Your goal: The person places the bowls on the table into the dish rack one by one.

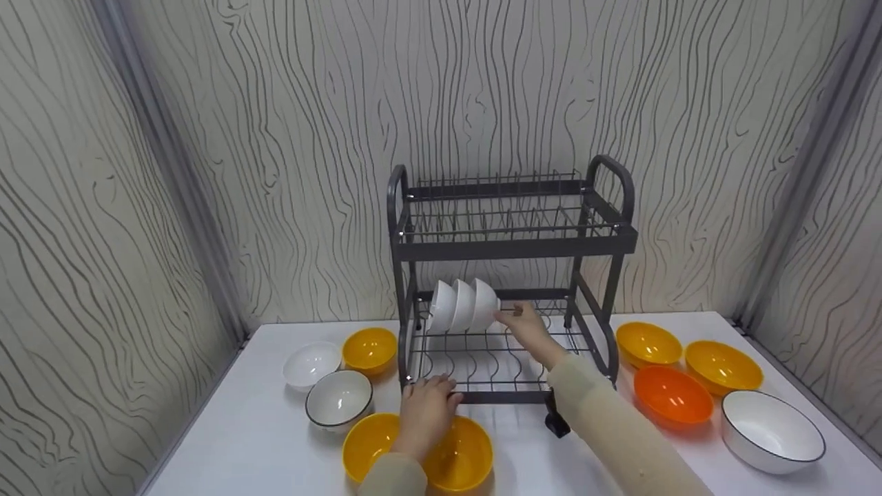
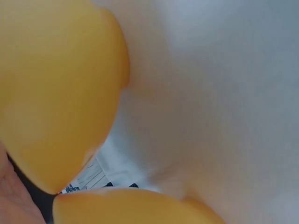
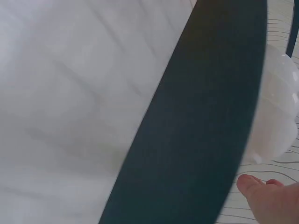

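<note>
Three white bowls (image 1: 463,306) stand on edge, nested in a row, on the lower tier of a dark dish rack (image 1: 517,248). My right hand (image 1: 529,331) reaches into that tier beside the rightmost bowl. In the right wrist view a small gap shows between its fingertips (image 3: 244,181) and the white bowls (image 3: 275,112). My left hand (image 1: 426,413) is by the rack's front rail, above two yellow bowls, one on the left (image 1: 362,448) and one on the right (image 1: 472,455); whether it touches the rail I cannot tell. Neither hand holds anything.
Left of the rack are a white bowl (image 1: 312,365), a dark-rimmed white bowl (image 1: 339,399) and a yellow bowl (image 1: 370,350). On its right stand two yellow bowls (image 1: 648,343), an orange bowl (image 1: 673,396) and a large white bowl (image 1: 772,430). A patterned wall rises behind.
</note>
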Motion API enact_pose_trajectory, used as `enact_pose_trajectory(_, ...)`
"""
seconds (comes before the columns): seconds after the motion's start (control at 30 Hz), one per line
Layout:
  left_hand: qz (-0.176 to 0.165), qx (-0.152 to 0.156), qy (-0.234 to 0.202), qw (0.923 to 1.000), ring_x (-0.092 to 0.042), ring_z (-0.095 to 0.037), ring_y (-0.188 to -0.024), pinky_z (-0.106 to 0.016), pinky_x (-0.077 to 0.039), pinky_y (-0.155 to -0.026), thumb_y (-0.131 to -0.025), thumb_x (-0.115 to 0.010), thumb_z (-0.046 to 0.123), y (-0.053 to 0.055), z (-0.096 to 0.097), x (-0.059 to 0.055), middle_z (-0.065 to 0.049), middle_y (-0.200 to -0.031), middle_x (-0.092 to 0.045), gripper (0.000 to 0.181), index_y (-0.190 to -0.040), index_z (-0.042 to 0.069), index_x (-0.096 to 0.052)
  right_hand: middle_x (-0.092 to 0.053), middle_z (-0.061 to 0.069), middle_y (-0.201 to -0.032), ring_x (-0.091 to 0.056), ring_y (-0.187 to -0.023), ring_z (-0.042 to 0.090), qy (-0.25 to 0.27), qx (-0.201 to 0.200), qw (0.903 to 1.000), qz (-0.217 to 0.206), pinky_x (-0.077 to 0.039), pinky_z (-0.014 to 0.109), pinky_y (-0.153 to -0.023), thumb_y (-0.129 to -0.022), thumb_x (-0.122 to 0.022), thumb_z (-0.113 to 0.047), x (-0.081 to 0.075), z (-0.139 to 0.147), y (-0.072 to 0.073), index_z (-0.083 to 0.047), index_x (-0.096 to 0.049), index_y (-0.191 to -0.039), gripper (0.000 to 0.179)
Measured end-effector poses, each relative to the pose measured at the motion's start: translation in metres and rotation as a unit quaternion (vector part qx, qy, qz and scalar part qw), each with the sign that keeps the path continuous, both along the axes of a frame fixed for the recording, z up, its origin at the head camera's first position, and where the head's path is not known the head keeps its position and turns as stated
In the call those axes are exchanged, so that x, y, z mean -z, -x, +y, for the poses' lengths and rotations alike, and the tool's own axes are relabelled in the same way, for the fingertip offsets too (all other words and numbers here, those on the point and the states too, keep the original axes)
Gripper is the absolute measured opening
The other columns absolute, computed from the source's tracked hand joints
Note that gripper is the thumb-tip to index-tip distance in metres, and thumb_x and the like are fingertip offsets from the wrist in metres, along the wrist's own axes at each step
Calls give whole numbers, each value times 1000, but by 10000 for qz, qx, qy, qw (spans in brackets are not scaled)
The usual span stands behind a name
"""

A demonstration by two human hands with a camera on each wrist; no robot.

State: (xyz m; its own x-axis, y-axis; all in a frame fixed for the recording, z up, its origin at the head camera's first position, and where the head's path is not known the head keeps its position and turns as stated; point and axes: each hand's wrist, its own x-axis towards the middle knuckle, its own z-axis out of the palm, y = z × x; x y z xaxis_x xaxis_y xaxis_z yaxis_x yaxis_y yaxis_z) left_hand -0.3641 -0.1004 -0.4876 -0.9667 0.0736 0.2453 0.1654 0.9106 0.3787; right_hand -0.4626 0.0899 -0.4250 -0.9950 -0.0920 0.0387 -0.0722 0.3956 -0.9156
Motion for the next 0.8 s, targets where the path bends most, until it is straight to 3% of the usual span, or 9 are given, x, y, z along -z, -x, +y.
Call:
enact_pose_trajectory(0.23, 43, 82, -100, 9999, -49, -26, -121, -47, -34, -105, -92, -52, 36, -3, -1, 0, -1, -129, -58, 34, -120, 18, -62, -41, 24, -138, -40, -127, 38, -33, -54, 9995, 311, -36, 52, -106, -92, -53, -33, -11, 35, -32, 3, -35, -136, 60)
enact_pose_trajectory(0.43, -176, 131, -300, 9993, -45, -29, -125, -50, -28, -110, -93, -52, 36, -4, -1, 1, -3, -132, -55, 37, -122, 17, -60, -48, 24, -132, -47, -123, 34, 386, -134, 9988, 271, -36, 48, -108, -93, -53, -32, -23, 77, -68, 5, -41, -131, 54)
enact_pose_trajectory(0.6, -240, 184, -353, 9989, -45, -30, -126, -51, -27, -110, -92, -53, 36, -5, -3, 3, -4, -133, -55, 36, -122, 16, -60, -52, 22, -129, -50, -122, 32, 530, 111, 9985, 127, -35, 47, -108, -92, -54, -35, -28, 112, -100, 4, -46, -126, 52)
enact_pose_trajectory(0.8, -129, 175, -240, 9995, -45, -31, -125, -52, -28, -109, -92, -54, 35, -6, -5, -1, -5, -132, -55, 36, -122, 15, -60, -59, 16, -120, -56, -115, 26, 667, 415, 9968, 160, -37, 45, -107, -93, -53, -31, -27, 152, -127, 7, -47, -123, 48)
